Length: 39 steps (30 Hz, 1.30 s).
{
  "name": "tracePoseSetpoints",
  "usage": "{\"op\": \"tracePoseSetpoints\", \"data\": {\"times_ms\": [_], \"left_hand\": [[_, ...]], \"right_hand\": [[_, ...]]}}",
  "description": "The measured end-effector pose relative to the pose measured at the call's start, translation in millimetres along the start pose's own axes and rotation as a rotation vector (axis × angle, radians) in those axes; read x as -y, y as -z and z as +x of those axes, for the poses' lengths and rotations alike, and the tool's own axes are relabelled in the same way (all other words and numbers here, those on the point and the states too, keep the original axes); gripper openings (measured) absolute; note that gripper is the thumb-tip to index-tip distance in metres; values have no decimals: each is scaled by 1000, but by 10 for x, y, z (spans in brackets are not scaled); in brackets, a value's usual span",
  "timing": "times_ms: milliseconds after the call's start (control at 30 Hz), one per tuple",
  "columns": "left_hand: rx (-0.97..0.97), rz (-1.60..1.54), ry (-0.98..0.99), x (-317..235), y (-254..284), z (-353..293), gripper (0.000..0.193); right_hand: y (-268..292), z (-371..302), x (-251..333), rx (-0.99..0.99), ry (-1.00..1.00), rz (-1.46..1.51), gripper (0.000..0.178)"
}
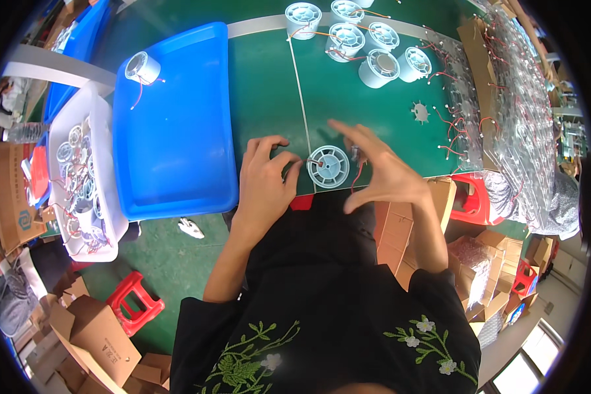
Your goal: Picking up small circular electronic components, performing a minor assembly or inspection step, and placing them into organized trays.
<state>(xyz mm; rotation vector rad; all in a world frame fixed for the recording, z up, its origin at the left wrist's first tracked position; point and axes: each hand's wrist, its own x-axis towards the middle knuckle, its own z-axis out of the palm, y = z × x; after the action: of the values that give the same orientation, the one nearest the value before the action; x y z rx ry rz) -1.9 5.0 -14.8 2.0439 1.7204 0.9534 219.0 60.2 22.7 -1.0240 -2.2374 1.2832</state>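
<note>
A round pale-blue spoked plastic housing (328, 167) stands on the green table near its front edge, between my hands. My left hand (266, 180) is at its left side, thumb and index finger curled together at the end of a short dark wire (314, 161) from the housing. To the right, my right hand (389, 172) has its thumb and index finger spread wide. A small greyish piece (355, 153) shows by its inner fingers, with a red wire (357, 177) below; whether those fingers touch the piece is hidden.
A blue tray (177, 209) holding one white housing (142, 67) lies left. Beyond it stands a white bin (113, 223) of wired parts. Several housings (379, 68) stand at the far right, near a toothed grey disc (420, 111) and stacked clear plastic trays (515, 131).
</note>
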Motion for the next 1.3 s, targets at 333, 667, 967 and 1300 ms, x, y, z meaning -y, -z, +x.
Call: {"op": "tracePoseSetpoints", "data": {"times_ms": [333, 667, 967, 1300], "left_hand": [[-4, -525, 4, -173, 449, 152, 15], [356, -787, -117, -350, 259, 153, 8], [90, -875, 102, -376, 148, 32, 8], [224, -362, -51, -244, 380, 246, 7]], "right_hand": [[5, -316, 255, -192, 68, 167, 74], [-116, -173, 375, -515, 573, -256, 32], [-413, -198, 373, -409, 37, 629, 35], [-436, -99, 347, -529, 79, 146, 43]]}}
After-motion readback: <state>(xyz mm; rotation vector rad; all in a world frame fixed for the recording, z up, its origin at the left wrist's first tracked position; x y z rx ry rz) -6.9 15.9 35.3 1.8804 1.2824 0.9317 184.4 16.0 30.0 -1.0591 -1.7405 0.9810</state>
